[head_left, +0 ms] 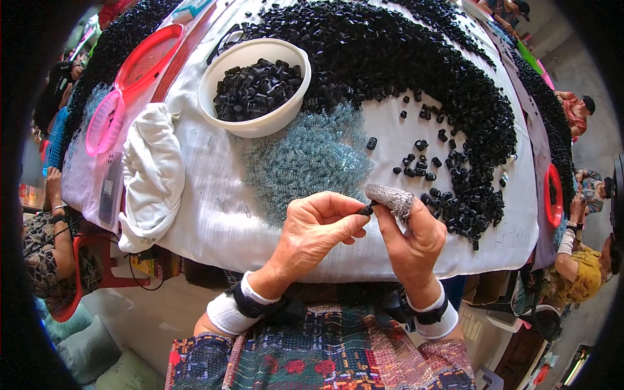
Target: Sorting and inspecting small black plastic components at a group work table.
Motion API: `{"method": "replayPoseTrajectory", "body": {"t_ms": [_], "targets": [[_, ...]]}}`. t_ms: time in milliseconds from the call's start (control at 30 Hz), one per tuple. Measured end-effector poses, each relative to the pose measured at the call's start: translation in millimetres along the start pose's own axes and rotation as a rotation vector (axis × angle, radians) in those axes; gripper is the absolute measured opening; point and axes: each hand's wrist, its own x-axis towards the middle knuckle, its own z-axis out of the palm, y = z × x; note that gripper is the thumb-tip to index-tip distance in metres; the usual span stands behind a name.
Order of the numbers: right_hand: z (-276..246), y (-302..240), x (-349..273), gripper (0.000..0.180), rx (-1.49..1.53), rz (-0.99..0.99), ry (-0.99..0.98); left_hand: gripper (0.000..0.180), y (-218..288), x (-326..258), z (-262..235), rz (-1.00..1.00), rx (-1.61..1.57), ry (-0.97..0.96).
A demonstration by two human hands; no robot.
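My left hand (311,229) pinches a small black plastic part (368,209) between thumb and fingertips, just above the table's near side. Against the same part my right hand (416,242) closes thumb and index finger; a grey knitted finger sleeve (393,199) covers that index finger. The fingers hide most of the part, so its exact shape cannot be made out. Right behind my hands lies a heap of small silvery coil springs (309,162). Loose black plastic pieces (416,172) are scattered beyond my right hand, at the edge of a large black pile (403,52).
A white plastic bowl (260,130) with black pieces stands behind the springs. A bundled white cloth (153,175) lies at left, near a pink basket (103,123) and a red sieve (146,58). White cloth covers the table (201,221). Other people sit at both sides.
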Motion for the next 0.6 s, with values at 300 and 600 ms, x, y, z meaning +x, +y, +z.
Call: {"method": "replayPoseTrajectory", "body": {"t_ms": [300,600], "targets": [[1.5,0.7,-6.6,0.027,-0.033,0.009,-0.030,0.019,-5.2,1.1,-1.5,-0.031,-0.020,-0.003],[0.7,1.6,-5.3,0.027,-0.181,-0.248,-0.092,0.017,-2.7,2.8,5.9,-0.043,0.067,0.044]]}}
